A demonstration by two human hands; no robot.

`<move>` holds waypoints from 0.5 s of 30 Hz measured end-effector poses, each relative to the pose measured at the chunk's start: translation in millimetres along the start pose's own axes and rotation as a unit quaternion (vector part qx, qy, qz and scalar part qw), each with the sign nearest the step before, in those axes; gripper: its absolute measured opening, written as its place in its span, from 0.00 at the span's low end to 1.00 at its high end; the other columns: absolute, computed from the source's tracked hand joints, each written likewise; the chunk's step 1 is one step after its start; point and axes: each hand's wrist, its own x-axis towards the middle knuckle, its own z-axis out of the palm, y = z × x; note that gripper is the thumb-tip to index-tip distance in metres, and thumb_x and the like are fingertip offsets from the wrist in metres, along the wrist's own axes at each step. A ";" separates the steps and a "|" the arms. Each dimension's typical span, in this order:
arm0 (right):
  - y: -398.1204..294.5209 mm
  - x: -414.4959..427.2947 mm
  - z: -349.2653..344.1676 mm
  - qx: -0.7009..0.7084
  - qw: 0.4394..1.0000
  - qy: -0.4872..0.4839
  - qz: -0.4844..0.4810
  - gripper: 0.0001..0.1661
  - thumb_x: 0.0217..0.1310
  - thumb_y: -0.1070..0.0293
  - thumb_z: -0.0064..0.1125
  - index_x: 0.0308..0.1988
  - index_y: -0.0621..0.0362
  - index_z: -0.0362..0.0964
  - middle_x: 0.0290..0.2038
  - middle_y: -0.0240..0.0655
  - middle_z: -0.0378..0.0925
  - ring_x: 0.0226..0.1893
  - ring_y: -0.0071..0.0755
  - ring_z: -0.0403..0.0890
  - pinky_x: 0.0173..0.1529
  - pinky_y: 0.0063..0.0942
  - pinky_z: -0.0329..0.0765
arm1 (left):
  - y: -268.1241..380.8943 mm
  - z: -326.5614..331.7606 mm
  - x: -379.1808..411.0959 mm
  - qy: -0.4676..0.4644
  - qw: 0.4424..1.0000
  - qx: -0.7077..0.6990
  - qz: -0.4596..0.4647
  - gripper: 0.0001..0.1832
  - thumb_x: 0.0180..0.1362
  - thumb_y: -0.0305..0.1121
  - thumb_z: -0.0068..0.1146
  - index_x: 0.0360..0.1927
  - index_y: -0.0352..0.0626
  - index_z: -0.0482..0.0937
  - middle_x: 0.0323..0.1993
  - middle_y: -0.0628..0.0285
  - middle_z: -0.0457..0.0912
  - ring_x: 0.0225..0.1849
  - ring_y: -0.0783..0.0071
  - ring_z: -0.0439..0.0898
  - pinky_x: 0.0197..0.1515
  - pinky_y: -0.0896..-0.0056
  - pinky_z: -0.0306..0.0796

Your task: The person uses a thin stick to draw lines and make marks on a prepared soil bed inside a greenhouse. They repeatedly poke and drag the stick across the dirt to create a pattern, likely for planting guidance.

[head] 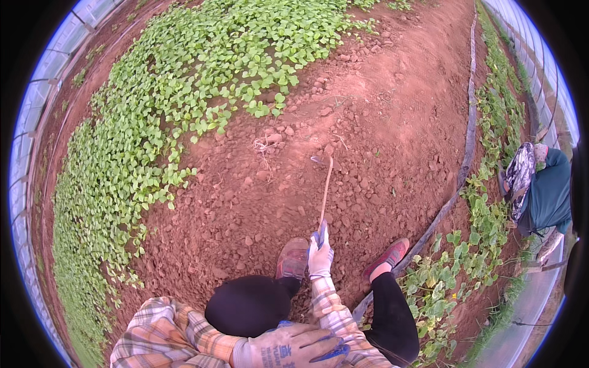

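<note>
My right hand, in a white and blue work glove, grips the wooden handle of a small hand hoe. The hoe's thin blade is at the far end of the handle, against the loose reddish soil, and partly hidden by dirt. My left hand, in a soiled printed glove, lies across my right forearm near my lap. Its fingers are extended and slightly apart, with nothing seen in them. Dry roots lie on the soil left of the blade.
Dense green seedlings cover the left side. A dark flat hose runs along the right, beside yellowing vines. Another person bends over at the far right. Plastic greenhouse walls enclose both sides. My shoes rest on the soil.
</note>
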 end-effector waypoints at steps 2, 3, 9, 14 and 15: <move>-29.4 55.8 -3.3 -0.027 1.000 0.000 0.016 0.35 0.64 0.70 0.51 0.68 0.43 0.53 0.44 0.44 0.80 0.37 0.40 0.83 0.41 0.33 0.76 | -3.2 -1.7 0.2 0.005 1.000 0.005 -0.010 0.22 0.54 0.40 0.55 0.51 0.44 0.75 0.51 0.57 0.76 0.52 0.63 0.75 0.51 0.63 0.70; -36.0 88.0 -11.2 -0.053 0.998 0.016 0.011 0.33 0.64 0.69 0.50 0.67 0.43 0.53 0.44 0.43 0.80 0.38 0.41 0.82 0.40 0.34 0.76 | -4.4 -3.1 2.9 0.001 1.000 0.003 -0.006 0.22 0.53 0.39 0.55 0.51 0.44 0.75 0.51 0.57 0.76 0.52 0.63 0.75 0.51 0.63 0.70; -83.8 219.7 -12.5 -0.152 0.981 0.102 -0.065 0.31 0.66 0.60 0.48 0.66 0.42 0.54 0.38 0.46 0.81 0.36 0.50 0.82 0.40 0.44 0.76 | -10.4 -7.9 7.0 -0.001 1.000 0.023 -0.018 0.22 0.51 0.37 0.55 0.50 0.44 0.75 0.50 0.58 0.76 0.51 0.63 0.75 0.51 0.64 0.71; -49.2 202.8 24.4 -0.128 0.988 0.067 -0.049 0.36 0.63 0.62 0.51 0.68 0.45 0.50 0.34 0.44 0.81 0.34 0.51 0.81 0.40 0.43 0.75 | -16.8 -11.4 11.9 -0.001 1.000 0.020 -0.007 0.21 0.51 0.37 0.55 0.49 0.44 0.75 0.50 0.57 0.76 0.51 0.63 0.75 0.50 0.64 0.71; -43.6 190.0 30.7 -0.096 0.993 0.060 -0.043 0.36 0.63 0.62 0.51 0.68 0.45 0.49 0.33 0.44 0.81 0.34 0.50 0.81 0.39 0.43 0.75 | -15.2 -12.7 12.3 -0.002 1.000 0.017 -0.011 0.20 0.52 0.37 0.55 0.49 0.44 0.75 0.50 0.57 0.76 0.52 0.63 0.75 0.50 0.64 0.71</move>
